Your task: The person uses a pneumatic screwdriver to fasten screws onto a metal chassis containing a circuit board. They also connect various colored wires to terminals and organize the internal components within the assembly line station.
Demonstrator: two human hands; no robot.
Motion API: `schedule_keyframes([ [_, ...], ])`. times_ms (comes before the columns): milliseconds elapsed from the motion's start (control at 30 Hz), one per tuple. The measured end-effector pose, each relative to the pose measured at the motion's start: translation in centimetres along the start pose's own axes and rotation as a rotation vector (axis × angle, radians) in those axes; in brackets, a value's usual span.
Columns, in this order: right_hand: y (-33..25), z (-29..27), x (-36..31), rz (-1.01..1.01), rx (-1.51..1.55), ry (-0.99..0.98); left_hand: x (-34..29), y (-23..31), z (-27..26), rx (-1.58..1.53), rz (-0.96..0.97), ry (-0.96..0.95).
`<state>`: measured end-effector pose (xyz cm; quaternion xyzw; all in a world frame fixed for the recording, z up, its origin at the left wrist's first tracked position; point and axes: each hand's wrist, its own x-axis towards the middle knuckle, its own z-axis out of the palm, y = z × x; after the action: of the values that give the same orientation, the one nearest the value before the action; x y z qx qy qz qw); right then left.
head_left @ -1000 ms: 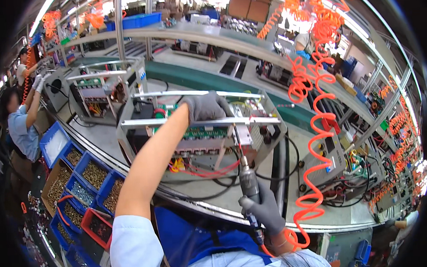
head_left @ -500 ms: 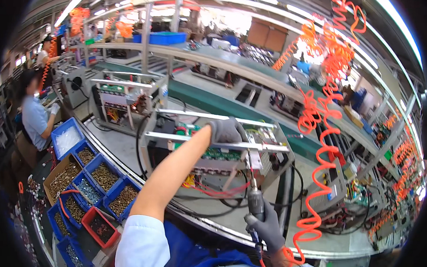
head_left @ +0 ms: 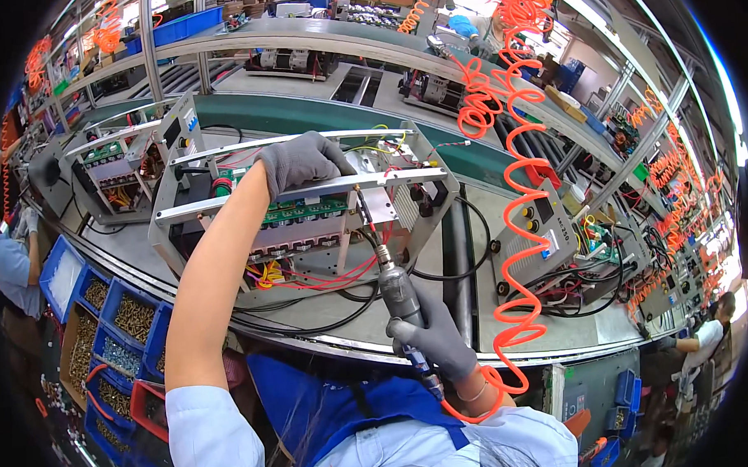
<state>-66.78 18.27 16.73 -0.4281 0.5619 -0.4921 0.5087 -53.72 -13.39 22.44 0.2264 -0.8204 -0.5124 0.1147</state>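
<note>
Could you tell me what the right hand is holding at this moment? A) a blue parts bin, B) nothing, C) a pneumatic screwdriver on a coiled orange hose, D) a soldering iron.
C: the right hand grips a screwdriver fed by the orange hose.

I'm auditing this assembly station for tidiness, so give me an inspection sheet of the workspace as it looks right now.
Surface: grey conveyor bench, curved by the lens, carrying several units.
Job's things: open metal chassis with green circuit boards and red wiring; pneumatic screwdriver, bit up against the chassis frame.
Clutter: blue bins of screws at the bench's left edge.
Grippers: left hand, grey-gloved, grips the chassis top rail; right hand, grey-gloved, holds the screwdriver.
Cables: orange coiled air hose runs to the screwdriver; black cables loop under the chassis.
Surroundings: second chassis to the left; a co-worker at far left.
</note>
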Motion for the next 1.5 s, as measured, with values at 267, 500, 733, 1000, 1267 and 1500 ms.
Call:
schedule_keyframes([
  [267,2.3,-0.6,0.9,-0.213,-0.388,0.096,-0.2,-0.4,-0.6,0.100,0.043,0.059],
  [500,1.7,-1.5,0.3,-0.114,-0.269,0.044,-0.1,0.7,0.6,-0.024,0.011,0.058],
  [733,1.9,-1.4,-0.7,-0.080,-0.085,-0.034,-0.4,0.8,0.4,-0.026,0.013,0.057],
  [1000,1.6,-1.6,-0.9,-0.040,0.049,-0.117,-0.4,0.9,0.3,-0.048,-0.032,0.062],
  [1267,1.7,-1.9,-1.1,0.016,0.133,-0.152,-0.1,1.1,0.7,-0.014,-0.014,0.068],
  [1500,2.8,-2.3,-1.2,0.009,0.244,-0.239,-1.2,2.7,1.3,0.037,-0.059,0.113],
])
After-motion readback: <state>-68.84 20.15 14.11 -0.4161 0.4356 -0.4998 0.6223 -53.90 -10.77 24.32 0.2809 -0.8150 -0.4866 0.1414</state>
